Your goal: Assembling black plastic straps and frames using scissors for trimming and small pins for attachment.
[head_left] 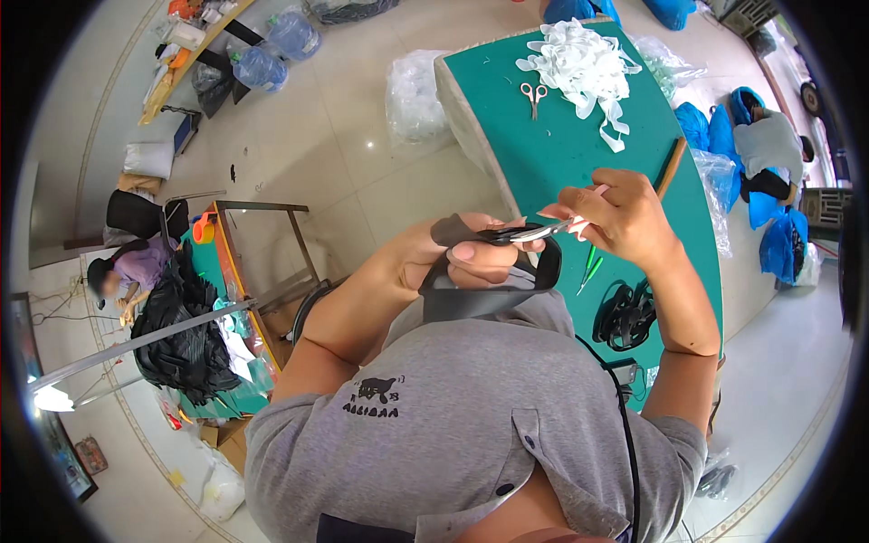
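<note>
My right hand is closed around a pair of pink-handled scissors, their metal blades pointing left. In my left hand is a dark band, pinched between thumb and fingers. It hangs in a wide loop in front of my chest. The blade tips meet the dark material at my left fingertips; whether they touch or cut it I cannot tell. Both hands are above the near left edge of the green-topped table.
On the table lie a heap of white strips, other pink scissors, a green-handled tool, a wooden stick and a black bundle. Two people work apart, one beside black material, another among blue bags.
</note>
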Tool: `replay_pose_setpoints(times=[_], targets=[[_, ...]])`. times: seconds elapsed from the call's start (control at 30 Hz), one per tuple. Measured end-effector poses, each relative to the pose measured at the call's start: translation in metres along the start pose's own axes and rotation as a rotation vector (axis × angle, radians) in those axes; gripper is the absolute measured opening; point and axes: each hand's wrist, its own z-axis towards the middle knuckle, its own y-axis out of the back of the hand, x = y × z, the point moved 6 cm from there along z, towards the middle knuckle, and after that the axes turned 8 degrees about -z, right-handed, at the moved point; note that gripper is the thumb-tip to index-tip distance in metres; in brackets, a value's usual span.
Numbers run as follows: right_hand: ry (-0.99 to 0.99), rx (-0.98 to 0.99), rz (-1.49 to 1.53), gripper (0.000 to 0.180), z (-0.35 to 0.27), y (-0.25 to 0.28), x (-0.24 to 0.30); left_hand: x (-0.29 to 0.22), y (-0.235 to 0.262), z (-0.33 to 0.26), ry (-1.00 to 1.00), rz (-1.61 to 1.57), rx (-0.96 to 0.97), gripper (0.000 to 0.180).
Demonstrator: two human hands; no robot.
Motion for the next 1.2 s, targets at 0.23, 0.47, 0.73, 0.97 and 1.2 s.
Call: replay_pose_setpoints(times=[0.23,0.47,0.73,0.97,1.2], targets=[[-0.011,0.020,0.018,0.025,0.002,-0.003,0.001,-0.002,0.002,-0.004,-0.015,0.018,-0.094,0.032],[-0.012,0.048,0.011,0.024,0.001,-0.005,0.002,-0.001,0.002,-0.006,-0.056,0.073,-0.091,0.034],[-0.005,0.019,0.001,0.024,0.006,-0.002,0.007,-0.001,0.002,-0.006,0.001,0.017,-0.100,0.031],[0.002,0.025,0.005,0.025,0.006,-0.002,0.006,0.000,-0.004,-0.004,0.033,-0.001,-0.110,0.030],[-0.004,0.033,-0.001,0.025,0.008,0.002,0.006,-0.001,-0.012,-0.002,0.044,0.019,-0.103,0.027]])
